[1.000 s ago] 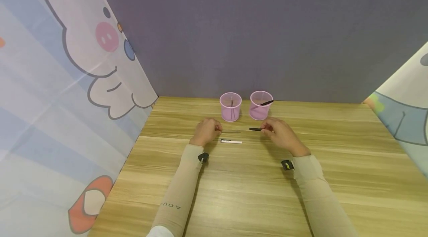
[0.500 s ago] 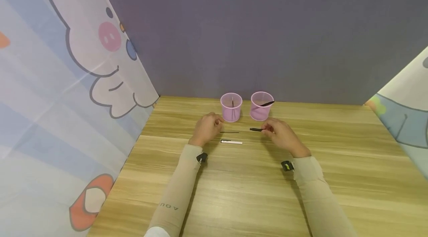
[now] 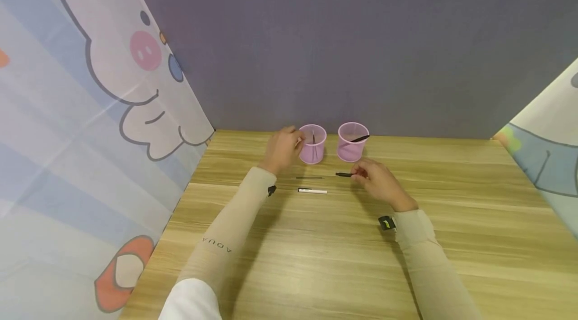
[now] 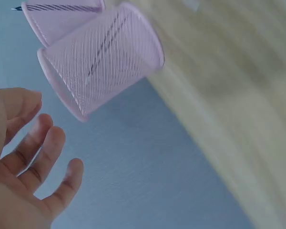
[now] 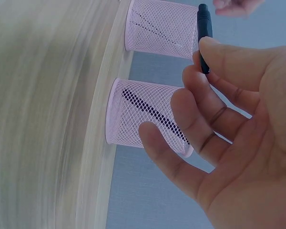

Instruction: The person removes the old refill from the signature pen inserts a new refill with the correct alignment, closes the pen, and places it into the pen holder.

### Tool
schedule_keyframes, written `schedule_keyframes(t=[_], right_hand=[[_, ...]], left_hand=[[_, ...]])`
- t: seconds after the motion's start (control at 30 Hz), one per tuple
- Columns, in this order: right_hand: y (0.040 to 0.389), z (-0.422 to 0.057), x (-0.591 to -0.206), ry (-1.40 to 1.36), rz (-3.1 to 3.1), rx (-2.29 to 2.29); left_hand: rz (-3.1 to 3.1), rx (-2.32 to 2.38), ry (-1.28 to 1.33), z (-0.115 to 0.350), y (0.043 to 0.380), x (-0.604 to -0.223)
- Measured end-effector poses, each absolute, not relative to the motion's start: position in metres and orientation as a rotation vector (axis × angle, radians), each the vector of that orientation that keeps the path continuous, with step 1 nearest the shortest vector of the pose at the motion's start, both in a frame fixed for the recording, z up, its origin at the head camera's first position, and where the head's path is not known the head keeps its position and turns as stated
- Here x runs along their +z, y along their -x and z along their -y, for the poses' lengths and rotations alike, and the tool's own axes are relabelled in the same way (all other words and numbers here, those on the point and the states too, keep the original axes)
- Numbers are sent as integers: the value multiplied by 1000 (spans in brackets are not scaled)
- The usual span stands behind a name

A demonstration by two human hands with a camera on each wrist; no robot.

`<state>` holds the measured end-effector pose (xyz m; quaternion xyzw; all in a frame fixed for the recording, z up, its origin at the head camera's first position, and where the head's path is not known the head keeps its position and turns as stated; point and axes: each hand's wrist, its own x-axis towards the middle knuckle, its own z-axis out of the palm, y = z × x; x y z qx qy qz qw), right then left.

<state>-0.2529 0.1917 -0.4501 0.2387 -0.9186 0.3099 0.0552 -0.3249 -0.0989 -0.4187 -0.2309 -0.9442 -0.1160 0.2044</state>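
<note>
Fingers of the right hand (image 3: 378,183) pinch a short black plastic-looking cylinder (image 5: 205,25) jutting past them. The left hand (image 3: 283,151), fingers spread, hovers beside a pink mesh cup (image 4: 119,67).

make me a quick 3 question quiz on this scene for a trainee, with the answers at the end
1. Multiple choice: what does the right hand pinch?
a) a spoon
b) a short black pen part
c) a pair of scissors

2. True or false: the white pen lies nearer the person than the thin dark rod on the table.

3. Count: how many pink cups stand on the table?

Key: 1. b; 2. true; 3. two
</note>
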Motion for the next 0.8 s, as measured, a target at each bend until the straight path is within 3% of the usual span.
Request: schedule_keyframes(t=[0.33, 0.8], right_hand=[[253, -193, -451, -726, 2780, 943], [251, -192, -454, -707, 2781, 964]], left_hand=[[2851, -239, 695, 76, 367, -395], [2931, -30, 738, 59, 396, -397]])
